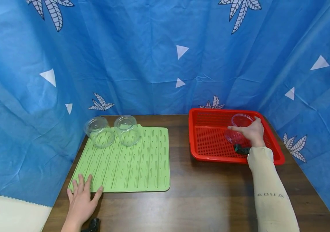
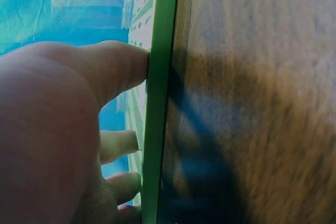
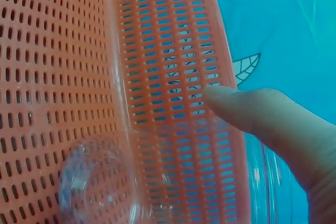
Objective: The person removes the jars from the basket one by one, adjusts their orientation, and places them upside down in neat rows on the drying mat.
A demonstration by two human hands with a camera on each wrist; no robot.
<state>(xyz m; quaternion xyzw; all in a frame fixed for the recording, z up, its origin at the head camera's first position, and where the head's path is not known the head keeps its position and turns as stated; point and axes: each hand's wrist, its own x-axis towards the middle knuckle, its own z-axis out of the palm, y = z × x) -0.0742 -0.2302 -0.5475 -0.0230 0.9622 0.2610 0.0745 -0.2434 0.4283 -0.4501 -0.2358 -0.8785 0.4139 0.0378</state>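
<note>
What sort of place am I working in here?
Probably a makeshift filming or work booth: a blue patterned curtain hangs behind and beside a wooden tabletop, where a green mat and red basket are laid out.

The fingers of your right hand (image 1: pixel 252 130) hid part of the clear jar (image 1: pixel 241 120) they held. In the right wrist view only your right thumb (image 3: pixel 257 109) showed, with the jar just below it cut off by the bottom edge. The dark object (image 1: pixel 241 149) under that wrist was too small to identify, and the lettering (image 1: pixel 270 195) on your sleeve (image 1: pixel 272 180) too blurred to read surely. A black object (image 1: pixel 94 224) beside your left hand (image 1: pixel 80 201) ran off the head view's bottom edge. In the left wrist view your lowest finger (image 2: pixel 128 214) was cropped, and beyond your left thumb (image 2: pixel 118 66) a second jar (image 2: pixel 89 3) was blurred and cut off.
</note>
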